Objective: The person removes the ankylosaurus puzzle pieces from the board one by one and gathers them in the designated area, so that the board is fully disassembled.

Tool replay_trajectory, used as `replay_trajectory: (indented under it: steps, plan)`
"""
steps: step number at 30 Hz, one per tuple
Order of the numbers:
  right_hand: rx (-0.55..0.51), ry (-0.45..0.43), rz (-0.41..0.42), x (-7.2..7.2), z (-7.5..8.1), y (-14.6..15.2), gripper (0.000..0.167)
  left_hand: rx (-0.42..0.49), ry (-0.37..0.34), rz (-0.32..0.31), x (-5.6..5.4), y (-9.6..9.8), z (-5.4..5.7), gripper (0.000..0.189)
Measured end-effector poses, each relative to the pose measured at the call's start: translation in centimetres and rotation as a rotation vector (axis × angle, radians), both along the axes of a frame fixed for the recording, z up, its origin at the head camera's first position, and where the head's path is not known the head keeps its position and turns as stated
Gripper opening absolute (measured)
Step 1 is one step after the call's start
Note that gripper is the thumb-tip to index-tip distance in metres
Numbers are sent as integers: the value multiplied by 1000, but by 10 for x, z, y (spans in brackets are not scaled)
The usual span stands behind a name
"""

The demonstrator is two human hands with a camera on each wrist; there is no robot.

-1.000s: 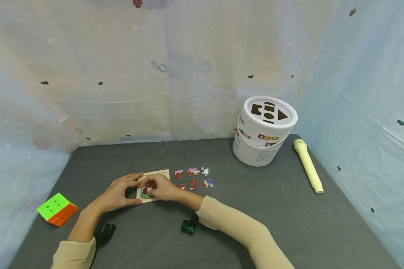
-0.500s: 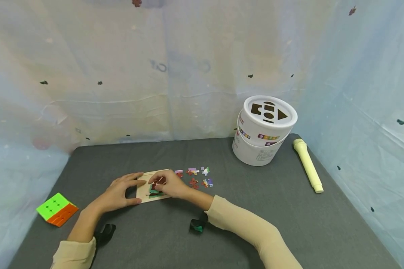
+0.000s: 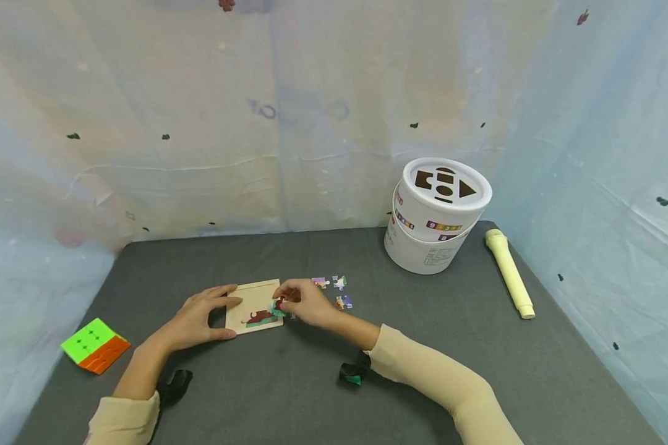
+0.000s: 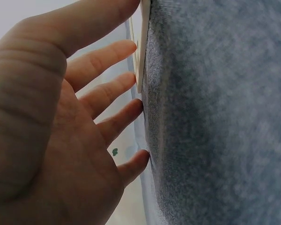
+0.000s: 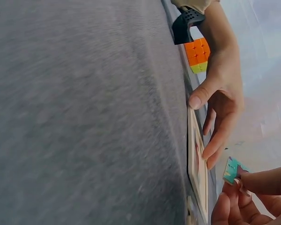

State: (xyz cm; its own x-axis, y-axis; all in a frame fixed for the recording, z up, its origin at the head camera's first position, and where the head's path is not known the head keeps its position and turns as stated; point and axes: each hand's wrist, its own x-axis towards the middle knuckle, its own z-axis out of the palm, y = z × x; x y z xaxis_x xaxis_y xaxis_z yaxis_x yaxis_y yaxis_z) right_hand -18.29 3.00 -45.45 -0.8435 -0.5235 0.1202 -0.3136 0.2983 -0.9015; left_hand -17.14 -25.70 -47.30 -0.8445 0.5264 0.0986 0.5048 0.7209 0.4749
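A shallow wooden puzzle tray (image 3: 253,298) lies on the grey cloth, with a dark red and green picture part (image 3: 260,319) along its near side. My left hand (image 3: 203,315) rests at the tray's left side, thumb on the near corner and fingertips on the frame, fairly straight. Between right thumb and fingers, my right hand (image 3: 307,303) pinches a teal and dark red puzzle piece (image 5: 234,169). In the head view that piece overlaps the tray's right edge; the right wrist view has it raised above the tray.
Loose puzzle pieces (image 3: 339,282) lie right of the tray, some hidden by my right hand. A green and orange puzzle cube (image 3: 95,347) sits at far left. Toward the back right stands a white bucket (image 3: 438,216) with a shape-slot lid, beside a pale yellow stick (image 3: 509,275).
My right hand has moved right across the tray to its right edge, carrying the puzzle piece. More of the tray's inside shows now. My left hand has stayed in place.
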Motion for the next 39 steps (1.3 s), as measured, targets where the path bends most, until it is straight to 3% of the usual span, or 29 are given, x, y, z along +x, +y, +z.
replay_trajectory:
  steps: [12,26,33,39]
  plan:
    - [33,41,36,12,-6,24,11,-13,-8,3,-1,-1,-1,74]
    - [146,48,51,29,-12,35,15,-17,-13,6,0,-2,-1,75]
    - [213,180,89,35,-15,35,21,-23,-25,18,0,-1,-1,76]
    - [326,359,122,40,-12,36,25,-29,-29,19,0,-1,1,77]
